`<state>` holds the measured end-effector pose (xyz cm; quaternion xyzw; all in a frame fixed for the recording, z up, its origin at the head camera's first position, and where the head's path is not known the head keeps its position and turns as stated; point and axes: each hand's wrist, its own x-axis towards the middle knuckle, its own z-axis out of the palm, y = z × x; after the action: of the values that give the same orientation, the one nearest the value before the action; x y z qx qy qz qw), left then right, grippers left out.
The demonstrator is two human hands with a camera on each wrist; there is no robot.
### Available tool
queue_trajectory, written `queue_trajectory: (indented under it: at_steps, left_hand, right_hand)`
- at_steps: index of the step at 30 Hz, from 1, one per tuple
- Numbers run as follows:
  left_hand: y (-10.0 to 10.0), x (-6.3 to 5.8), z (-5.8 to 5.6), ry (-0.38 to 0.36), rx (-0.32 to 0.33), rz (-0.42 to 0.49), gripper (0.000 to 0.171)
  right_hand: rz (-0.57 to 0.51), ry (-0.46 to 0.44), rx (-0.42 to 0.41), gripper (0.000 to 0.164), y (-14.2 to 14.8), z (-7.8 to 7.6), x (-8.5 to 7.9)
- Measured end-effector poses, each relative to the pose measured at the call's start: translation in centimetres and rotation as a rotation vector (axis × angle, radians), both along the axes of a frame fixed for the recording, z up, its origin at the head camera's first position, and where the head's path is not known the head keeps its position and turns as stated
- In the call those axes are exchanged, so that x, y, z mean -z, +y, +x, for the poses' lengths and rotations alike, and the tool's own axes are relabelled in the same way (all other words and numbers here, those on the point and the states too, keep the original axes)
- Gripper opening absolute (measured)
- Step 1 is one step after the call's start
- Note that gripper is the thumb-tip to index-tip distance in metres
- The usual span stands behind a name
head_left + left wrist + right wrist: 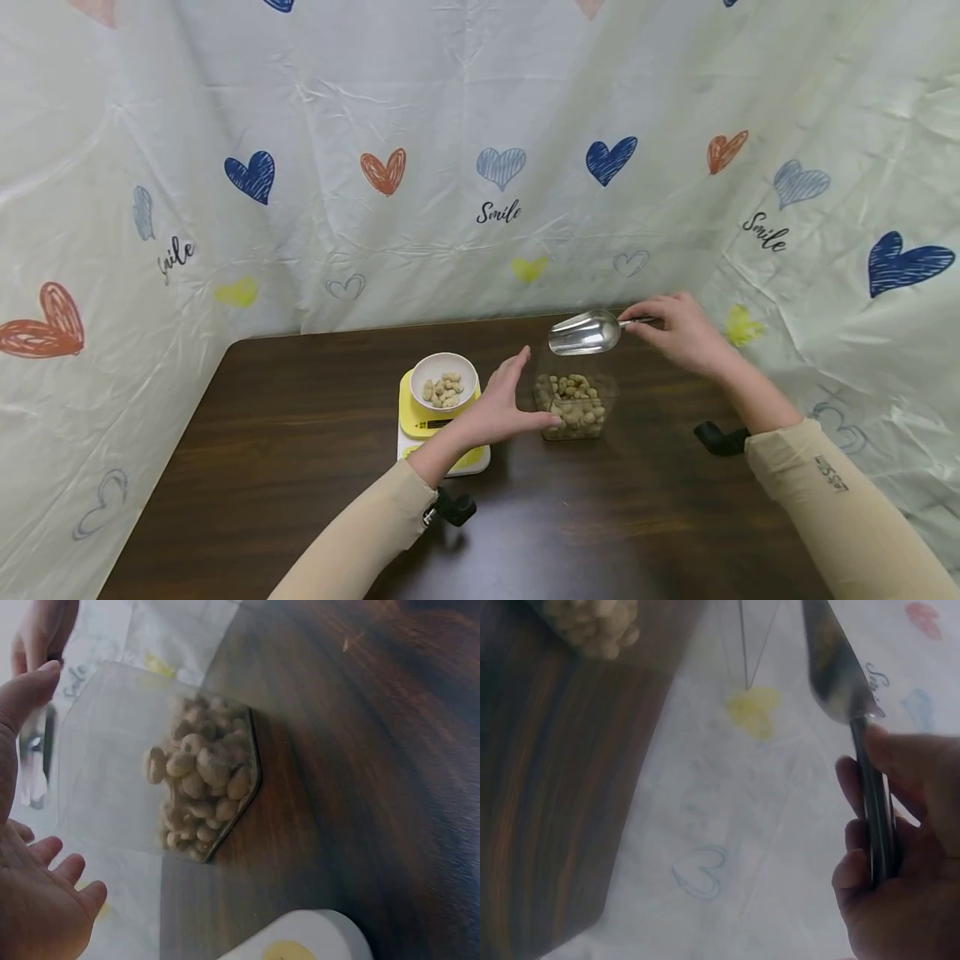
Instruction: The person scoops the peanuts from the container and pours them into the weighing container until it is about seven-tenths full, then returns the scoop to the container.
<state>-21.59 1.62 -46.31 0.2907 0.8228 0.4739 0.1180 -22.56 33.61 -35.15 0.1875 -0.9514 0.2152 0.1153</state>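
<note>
My right hand (678, 333) grips a metal scoop (587, 333) by its dark handle (874, 799), holding it above a clear plastic container (573, 429). Nothing shows in the scoop's bowl in the head view. Unshelled peanuts (206, 769) fill the lower part of the container, which stands on the table. My left hand (504, 407) is at the container's left side with thumb and fingers spread; in the head view its thumb overlaps the container wall. To the left, a white bowl (467, 377) with several peanuts (442, 390) sits on a yellow and white kitchen scale (408, 421).
All of this stands on a dark wooden table (300, 433). Behind and beside it hangs a white sheet (427, 92) printed with hearts and "Smile". Black straps or mounts (720, 439) hang at both wrists.
</note>
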Motion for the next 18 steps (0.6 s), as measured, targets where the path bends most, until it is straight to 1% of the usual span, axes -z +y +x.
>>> queue_trajectory:
  at_steps: [2,6,8,12,18]
  left_hand:
    - [0.6,0.0,-0.4,-0.003,-0.004,-0.015,0.119]
    - [1.6,-0.1,-1.2,-0.020,-0.001,-0.045,0.122]
    - [2.0,0.0,-1.6,-0.032,0.001,-0.061,0.124]
    - [2.6,0.0,-2.3,-0.053,0.004,-0.085,0.127]
    - [2.9,0.1,-3.1,-0.071,0.022,-0.084,0.126]
  right_hand:
    - [0.030,-0.011,-0.007,0.017,0.1,-0.2,0.1]
    - [0.070,-0.068,0.027,0.017,0.1,-0.3,0.2]
    - [0.083,-0.085,0.030,0.018,0.0,-0.3,0.2]
    - [0.099,-0.104,0.012,0.017,-0.6,-0.5,0.2]
    - [0.157,-0.121,-0.021,0.017,-1.7,-0.8,0.2]
